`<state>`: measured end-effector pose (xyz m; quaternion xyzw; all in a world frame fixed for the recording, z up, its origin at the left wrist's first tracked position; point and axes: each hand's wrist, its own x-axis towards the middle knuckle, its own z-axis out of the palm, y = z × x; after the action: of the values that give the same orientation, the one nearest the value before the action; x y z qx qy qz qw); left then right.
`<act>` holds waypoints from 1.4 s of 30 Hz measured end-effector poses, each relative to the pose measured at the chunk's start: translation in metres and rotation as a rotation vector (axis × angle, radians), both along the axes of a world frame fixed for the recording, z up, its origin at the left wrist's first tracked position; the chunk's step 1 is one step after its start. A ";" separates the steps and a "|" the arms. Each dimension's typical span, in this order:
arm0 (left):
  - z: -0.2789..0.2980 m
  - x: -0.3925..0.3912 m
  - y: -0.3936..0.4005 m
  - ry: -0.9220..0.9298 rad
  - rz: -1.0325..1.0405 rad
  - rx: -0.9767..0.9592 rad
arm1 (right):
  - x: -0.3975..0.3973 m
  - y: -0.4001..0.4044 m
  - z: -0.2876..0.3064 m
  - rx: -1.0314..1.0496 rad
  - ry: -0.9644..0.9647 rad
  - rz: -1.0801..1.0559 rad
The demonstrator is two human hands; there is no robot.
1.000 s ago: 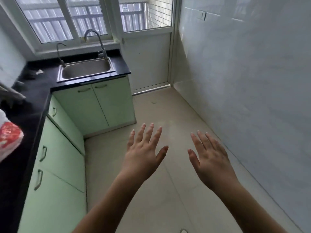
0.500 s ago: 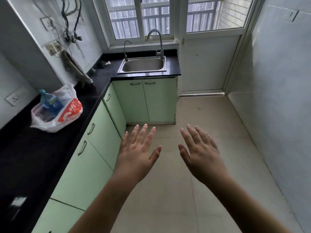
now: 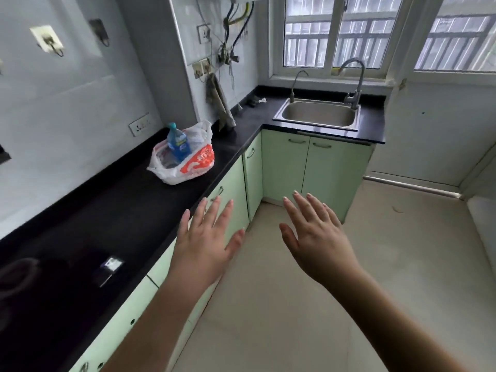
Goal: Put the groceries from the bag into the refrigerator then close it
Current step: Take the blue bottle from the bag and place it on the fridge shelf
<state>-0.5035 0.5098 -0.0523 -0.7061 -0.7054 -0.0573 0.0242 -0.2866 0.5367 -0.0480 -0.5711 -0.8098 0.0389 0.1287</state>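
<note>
Black stone countertop [image 3: 107, 210] runs along my left side and turns across the far end of the kitchen, with pale green cabinets [image 3: 284, 167] beneath it. On that counter, ahead and to my left, sits the plastic bag [image 3: 185, 162], white with red-orange print, its mouth slumped open. A blue bottle [image 3: 177, 143] with a teal cap stands up out of it, leaning a little toward the wall; what else lies inside I cannot make out.

My left hand [image 3: 206, 245] is stretched out in front of me, palm down, fingers straight and spread, holding nothing. It hangs over the counter's near edge and the cabinet fronts, well short of the bag. My right hand [image 3: 316, 242] is out beside it over the beige floor tiles [image 3: 375, 264], fingers likewise straight and apart, also empty. The two hands are near each other but not touching.

At the far end a steel sink [image 3: 319, 116] is set into the counter under the window [image 3: 335, 33], with two taps behind it. Cables and sockets hang on the wall to the far left.
</note>
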 end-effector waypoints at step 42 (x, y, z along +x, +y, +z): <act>-0.021 -0.099 0.265 0.037 0.377 -0.025 | -0.135 0.349 -0.021 -0.013 0.023 0.471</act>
<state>-0.6029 0.7747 -0.0737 -0.5624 -0.8254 -0.0300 0.0385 -0.4217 0.8853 -0.0695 -0.3668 -0.9189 0.0797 0.1215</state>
